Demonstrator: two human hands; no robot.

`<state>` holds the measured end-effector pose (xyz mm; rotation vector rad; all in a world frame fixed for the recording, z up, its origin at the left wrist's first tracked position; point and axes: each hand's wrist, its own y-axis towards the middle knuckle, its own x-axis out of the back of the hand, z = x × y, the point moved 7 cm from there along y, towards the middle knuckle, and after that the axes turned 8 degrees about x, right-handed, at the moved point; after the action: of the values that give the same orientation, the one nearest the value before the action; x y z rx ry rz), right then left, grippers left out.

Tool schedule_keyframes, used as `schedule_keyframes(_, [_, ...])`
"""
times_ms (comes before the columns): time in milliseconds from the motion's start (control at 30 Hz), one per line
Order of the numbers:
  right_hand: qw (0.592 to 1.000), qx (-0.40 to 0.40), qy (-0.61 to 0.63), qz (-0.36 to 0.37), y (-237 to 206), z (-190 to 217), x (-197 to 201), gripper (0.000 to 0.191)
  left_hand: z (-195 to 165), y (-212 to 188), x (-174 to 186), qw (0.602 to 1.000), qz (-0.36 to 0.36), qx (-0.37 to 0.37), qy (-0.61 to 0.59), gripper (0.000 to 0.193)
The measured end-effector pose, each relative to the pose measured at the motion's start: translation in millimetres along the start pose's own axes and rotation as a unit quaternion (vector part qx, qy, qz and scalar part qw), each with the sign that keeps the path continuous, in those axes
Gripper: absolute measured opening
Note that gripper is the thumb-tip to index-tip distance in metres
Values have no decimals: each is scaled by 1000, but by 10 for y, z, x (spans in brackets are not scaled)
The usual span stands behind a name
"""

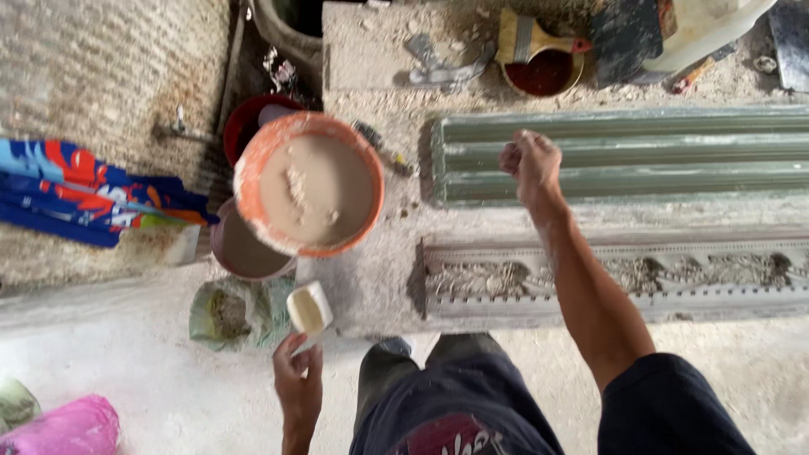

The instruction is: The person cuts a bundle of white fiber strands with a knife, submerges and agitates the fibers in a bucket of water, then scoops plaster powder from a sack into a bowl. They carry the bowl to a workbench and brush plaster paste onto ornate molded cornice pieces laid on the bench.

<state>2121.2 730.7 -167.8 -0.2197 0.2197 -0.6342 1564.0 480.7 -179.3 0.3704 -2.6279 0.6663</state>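
My left hand holds a small white cup with pale slurry in it, low beside the bench edge. Just above the cup sits an orange bowl full of beige wet plaster. My right hand is closed in a loose fist over the grooved green mould on the bench; whether it pinches anything is unclear. Closer to me lies an ornate grey cast moulding, under my right forearm.
A dusty concrete bench carries a brush in a bowl of dark red liquid and a metal scraper. Below the orange bowl stand a maroon bucket, a red tub and a green bag. Colourful cloth lies left, a pink bag bottom left.
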Motion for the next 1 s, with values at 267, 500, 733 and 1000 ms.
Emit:
schedule_keyframes(267, [984, -125, 51, -116, 2411, -248, 337, 29, -130, -71, -1066, 992, -30, 121, -38, 61])
schedule_keyframes(500, [953, -213, 118, -178, 3150, -747, 108, 34, -297, -370, -1942, 987, 0, 154, -51, 55])
schedule_keyframes(733, [986, -60, -144, -55, 3190, -58, 162, 13, -404, -346, -1975, 985, -14, 161, -65, 51])
schedule_keyframes(1000, [858, 203, -462, 98, 3082, 500, 455, 23, -640, -302, -2150, 991, 13, 135, 5, 44])
